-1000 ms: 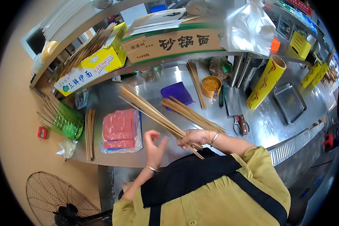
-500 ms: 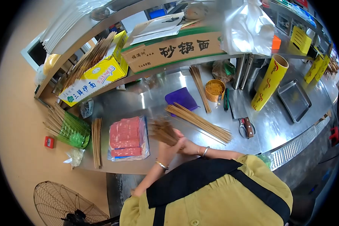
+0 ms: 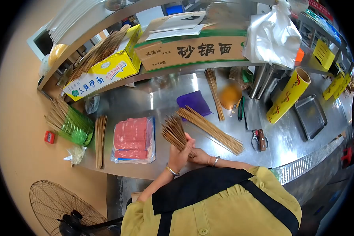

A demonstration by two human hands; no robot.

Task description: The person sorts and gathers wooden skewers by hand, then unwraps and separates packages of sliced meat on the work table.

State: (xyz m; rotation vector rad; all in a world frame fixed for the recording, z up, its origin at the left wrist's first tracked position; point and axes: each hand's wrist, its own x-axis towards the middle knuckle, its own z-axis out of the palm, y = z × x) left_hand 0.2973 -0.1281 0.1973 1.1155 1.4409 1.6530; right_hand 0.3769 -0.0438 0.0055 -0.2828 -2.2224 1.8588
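Note:
A thick bundle of wooden skewers [image 3: 174, 132] points up toward the camera in front of the apron. My left hand [image 3: 180, 155] is wrapped round the bundle. Close beside it, my right hand [image 3: 200, 156] is closed round the bundle's lower end, partly hidden. Beyond them, more skewers [image 3: 212, 129] lie loose in a pile on the steel counter, next to a purple cloth [image 3: 194, 103]. Left of my hands, sliced pink meat [image 3: 130, 134] rests on a plastic-covered tray. Another row of skewers [image 3: 100, 141] lies left of the meat.
Scissors [image 3: 259, 140], a cleaver [image 3: 252, 115], a yellow roll [image 3: 289, 95] and a metal tray [image 3: 310, 117] are on the right. A green basket [image 3: 76, 126] of skewers stands left. Boxes [image 3: 192, 50] fill the shelf above; a fan [image 3: 63, 208] is lower left.
My left hand was apart from the skewers and has closed round them beside my right hand. The bundle has turned from lying slanted to pointing up toward the camera.

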